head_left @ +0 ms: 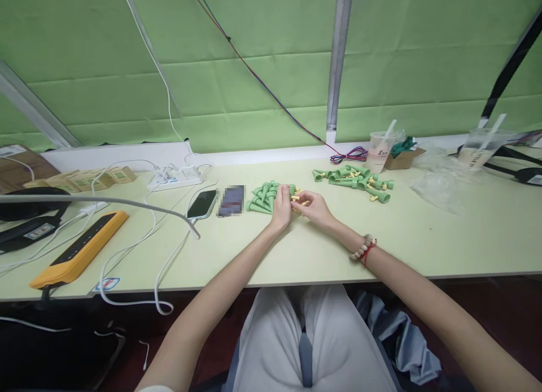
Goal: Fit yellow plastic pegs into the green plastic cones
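My left hand point(282, 207) stands on edge with its fingers stretched out, against the right side of a pile of green cone-shaped plastic pieces point(262, 196). Close beside it, my right hand point(314, 210) has thumb and fingers pinched at a small yellow piece point(295, 198). The fingers partly cover that piece. More yellow bits show just behind the fingertips. To the right lies a second, looser group of green cones point(362, 182), several with yellow parts at their ends.
A phone point(203, 204) and a blurred dark flat item point(231, 201) lie left of the pile. Further left are an orange power strip point(80, 248), white cables and a white socket strip point(175, 177). Drink cups point(378, 152) and a crumpled plastic bag point(438, 183) stand at the right.
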{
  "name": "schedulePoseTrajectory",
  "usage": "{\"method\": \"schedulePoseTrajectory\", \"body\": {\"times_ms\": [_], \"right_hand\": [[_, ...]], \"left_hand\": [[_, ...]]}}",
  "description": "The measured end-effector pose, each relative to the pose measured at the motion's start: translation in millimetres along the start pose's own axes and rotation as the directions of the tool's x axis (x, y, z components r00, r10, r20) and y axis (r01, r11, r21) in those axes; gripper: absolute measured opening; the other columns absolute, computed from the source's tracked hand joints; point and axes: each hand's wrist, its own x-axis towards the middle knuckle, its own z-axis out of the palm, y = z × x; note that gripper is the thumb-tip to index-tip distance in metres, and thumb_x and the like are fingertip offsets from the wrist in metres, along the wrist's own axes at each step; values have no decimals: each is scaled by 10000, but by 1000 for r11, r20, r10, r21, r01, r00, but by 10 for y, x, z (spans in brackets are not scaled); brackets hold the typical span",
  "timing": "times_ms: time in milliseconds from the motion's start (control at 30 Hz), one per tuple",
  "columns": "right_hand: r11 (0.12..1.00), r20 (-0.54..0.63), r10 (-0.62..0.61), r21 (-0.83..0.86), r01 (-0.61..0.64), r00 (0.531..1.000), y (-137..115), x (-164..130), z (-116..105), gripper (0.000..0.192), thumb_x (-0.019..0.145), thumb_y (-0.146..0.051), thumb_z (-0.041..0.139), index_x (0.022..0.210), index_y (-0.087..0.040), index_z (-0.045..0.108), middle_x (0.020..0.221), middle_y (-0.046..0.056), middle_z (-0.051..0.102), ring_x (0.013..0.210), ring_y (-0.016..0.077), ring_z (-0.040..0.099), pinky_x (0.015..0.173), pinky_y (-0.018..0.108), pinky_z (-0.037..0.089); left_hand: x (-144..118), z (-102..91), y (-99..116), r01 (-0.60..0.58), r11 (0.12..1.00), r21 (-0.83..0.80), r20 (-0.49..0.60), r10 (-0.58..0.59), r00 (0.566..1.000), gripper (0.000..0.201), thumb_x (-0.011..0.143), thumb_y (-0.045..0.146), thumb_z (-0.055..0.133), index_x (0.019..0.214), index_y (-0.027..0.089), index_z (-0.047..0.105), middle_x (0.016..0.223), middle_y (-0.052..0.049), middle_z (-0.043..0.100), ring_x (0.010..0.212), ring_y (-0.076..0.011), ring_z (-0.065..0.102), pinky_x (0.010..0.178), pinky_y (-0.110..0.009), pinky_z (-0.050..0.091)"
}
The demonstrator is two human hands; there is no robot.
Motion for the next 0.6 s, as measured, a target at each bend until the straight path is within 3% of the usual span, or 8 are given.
{"method": "schedulePoseTrajectory", "body": {"times_ms": [133,267,333,400,467,533,600], "right_hand": [[988,-48,-114,-110,108,992,-44,-12,-13,131,680,-293,587,695,-178,524,663,16,564,615,150,534,553,268,427],[873,-8,-346,-370,319,938,-63,-4,-102,65,713,-159,499,664,-193,526,740,44,549,761,188,525,695,317,425],[870,0,-354,-366,330,935,-53,12,-132,60,720,-158,506,689,-194,543,765,46,550,786,188,523,727,323,420],[959,-33,-215,-197,204,976,-38,31,-131,69,710,-229,576,763,-189,555,755,33,549,721,166,529,678,304,433],[997,35,48,66,-50,998,-26,45,-114,228,690,-360,627,802,-175,555,721,20,547,635,138,524,604,279,437],[914,196,238,285,-287,951,-22,48,-99,321,680,-463,623,779,-165,555,694,13,545,596,116,518,581,262,436],[817,324,269,422,-393,907,-21,41,-98,322,668,-469,637,749,-169,552,698,10,555,616,109,530,622,259,449]], "left_hand": [[17,-1,-40,-57,998,-3,34,57,998,366,904,440,217,881,190,483,752,-12,493,687,-110,489,666,-225,402],[2,13,-40,-85,996,-28,86,87,993,381,901,461,213,920,187,477,744,-13,476,637,-105,461,571,-214,381],[-11,12,-20,-107,994,-16,74,108,991,381,899,470,212,920,190,470,716,-5,460,609,-103,444,554,-214,365],[-22,0,-4,-151,988,26,15,150,989,379,901,468,205,923,192,464,685,4,448,587,-100,431,572,-218,357],[-28,-20,3,-188,979,77,-21,190,982,357,897,467,231,942,193,455,638,20,434,539,-96,409,568,-221,339],[-34,-43,5,-196,976,99,-2,197,980,332,886,470,278,974,198,447,580,41,409,476,-92,370,527,-221,308],[-40,-64,16,-196,976,97,43,193,980,314,874,467,321,992,206,450,529,58,375,433,-91,333,488,-218,270]]}}
